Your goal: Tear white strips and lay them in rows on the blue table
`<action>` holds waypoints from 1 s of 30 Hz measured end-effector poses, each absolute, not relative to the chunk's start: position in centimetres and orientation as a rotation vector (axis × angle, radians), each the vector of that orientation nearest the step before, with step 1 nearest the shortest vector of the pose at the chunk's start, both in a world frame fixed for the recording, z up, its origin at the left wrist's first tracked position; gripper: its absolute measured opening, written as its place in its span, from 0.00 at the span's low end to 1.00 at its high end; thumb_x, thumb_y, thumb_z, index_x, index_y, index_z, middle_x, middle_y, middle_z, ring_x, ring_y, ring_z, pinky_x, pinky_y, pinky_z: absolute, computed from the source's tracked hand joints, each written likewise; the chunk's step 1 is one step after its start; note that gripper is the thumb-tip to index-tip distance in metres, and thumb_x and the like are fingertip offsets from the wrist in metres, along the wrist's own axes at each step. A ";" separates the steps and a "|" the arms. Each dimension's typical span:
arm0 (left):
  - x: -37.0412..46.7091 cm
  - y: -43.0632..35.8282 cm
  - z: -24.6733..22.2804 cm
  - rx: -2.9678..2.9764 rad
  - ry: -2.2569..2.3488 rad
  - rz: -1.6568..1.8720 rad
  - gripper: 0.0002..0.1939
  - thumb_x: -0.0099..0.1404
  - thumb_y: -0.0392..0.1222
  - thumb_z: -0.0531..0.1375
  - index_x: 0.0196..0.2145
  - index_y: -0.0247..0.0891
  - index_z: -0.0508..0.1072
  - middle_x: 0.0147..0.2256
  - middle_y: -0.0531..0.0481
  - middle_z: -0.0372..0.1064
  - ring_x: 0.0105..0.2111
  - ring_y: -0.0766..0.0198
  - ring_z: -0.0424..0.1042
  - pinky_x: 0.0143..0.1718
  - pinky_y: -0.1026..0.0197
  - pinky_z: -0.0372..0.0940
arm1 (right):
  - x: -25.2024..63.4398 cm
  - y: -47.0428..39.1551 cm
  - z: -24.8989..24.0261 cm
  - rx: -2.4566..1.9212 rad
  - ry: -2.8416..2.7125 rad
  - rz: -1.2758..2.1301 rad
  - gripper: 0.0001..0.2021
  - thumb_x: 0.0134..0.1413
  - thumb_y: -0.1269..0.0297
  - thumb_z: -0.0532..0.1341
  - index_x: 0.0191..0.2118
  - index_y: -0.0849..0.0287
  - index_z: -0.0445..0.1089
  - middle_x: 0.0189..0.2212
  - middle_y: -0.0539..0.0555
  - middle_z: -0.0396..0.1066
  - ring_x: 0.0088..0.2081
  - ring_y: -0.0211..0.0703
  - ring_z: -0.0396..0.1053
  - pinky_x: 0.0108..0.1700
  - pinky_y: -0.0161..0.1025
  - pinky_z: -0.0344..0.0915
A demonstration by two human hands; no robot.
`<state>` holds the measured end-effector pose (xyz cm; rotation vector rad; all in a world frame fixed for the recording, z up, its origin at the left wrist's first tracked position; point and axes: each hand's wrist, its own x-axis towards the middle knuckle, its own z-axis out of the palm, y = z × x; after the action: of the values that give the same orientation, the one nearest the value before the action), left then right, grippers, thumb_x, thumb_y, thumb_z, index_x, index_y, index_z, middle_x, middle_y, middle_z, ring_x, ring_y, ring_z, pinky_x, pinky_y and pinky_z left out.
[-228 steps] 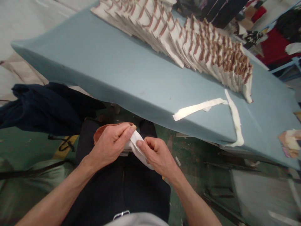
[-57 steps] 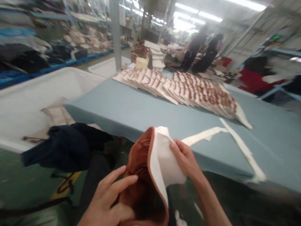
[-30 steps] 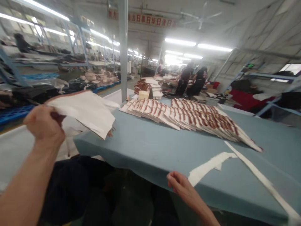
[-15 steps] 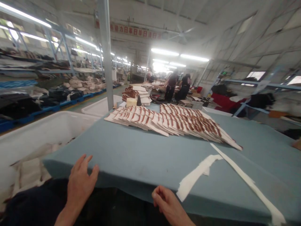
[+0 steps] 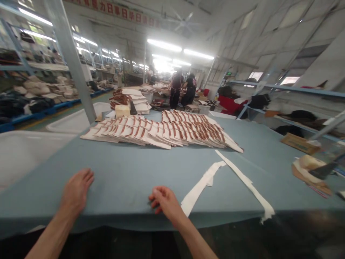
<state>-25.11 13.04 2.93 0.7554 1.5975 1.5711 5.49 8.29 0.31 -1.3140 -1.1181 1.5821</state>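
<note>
My left hand (image 5: 77, 190) is over the left part of the blue-green table (image 5: 121, 172), fingers together and partly hidden behind its back, so its hold is unclear. Near the front edge, my right hand (image 5: 164, 201) has loosely curled, slightly parted fingers with nothing seen between them. Right of it lies a torn white strip (image 5: 199, 187). A longer narrow white strip (image 5: 248, 183) slants down toward the front edge. Beyond the hands, overlapping cream pieces with brown bands (image 5: 161, 131) spread in rows across the table.
A cream block (image 5: 122, 111) and stacked pale pieces (image 5: 134, 99) stand at the back. White bins (image 5: 29, 144) line the left side. A metal post (image 5: 70, 57) rises behind. At right are a cardboard box (image 5: 300, 143) and curved pieces. Two people stand farther back.
The view has swung right, bringing the box and curved pieces at right into sight. Both hands are farther over the table. My left hand's fingers have drawn together; my right hand's have loosened.
</note>
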 end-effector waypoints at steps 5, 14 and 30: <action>-26.1 17.9 3.4 0.336 1.407 1.735 0.23 0.76 0.52 0.57 0.60 0.35 0.70 0.62 0.37 0.69 0.61 0.48 0.71 0.62 0.38 0.66 | 3.2 17.0 1.3 -1.076 -0.585 1.922 0.25 0.69 0.48 0.60 0.57 0.66 0.66 0.56 0.69 0.72 0.44 0.44 0.77 0.35 0.34 0.75; -28.5 27.6 3.0 0.188 1.164 1.804 0.32 0.77 0.50 0.54 0.72 0.33 0.55 0.73 0.33 0.51 0.70 0.50 0.59 0.69 0.46 0.59 | -2.2 29.8 1.6 -0.971 -0.355 1.803 0.30 0.70 0.45 0.56 0.68 0.58 0.57 0.64 0.64 0.66 0.61 0.45 0.69 0.43 0.36 0.76; -32.5 35.3 2.2 0.275 1.266 1.691 0.24 0.75 0.51 0.55 0.57 0.28 0.73 0.54 0.29 0.75 0.52 0.53 0.79 0.48 0.59 0.77 | -4.2 34.6 2.7 -1.139 -0.159 1.762 0.17 0.73 0.52 0.57 0.35 0.59 0.68 0.22 0.47 0.71 0.17 0.30 0.63 0.17 0.26 0.63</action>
<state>-32.54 35.29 2.20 0.2752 1.2665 1.6906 -4.22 34.61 2.73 -1.1393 -0.1593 1.7619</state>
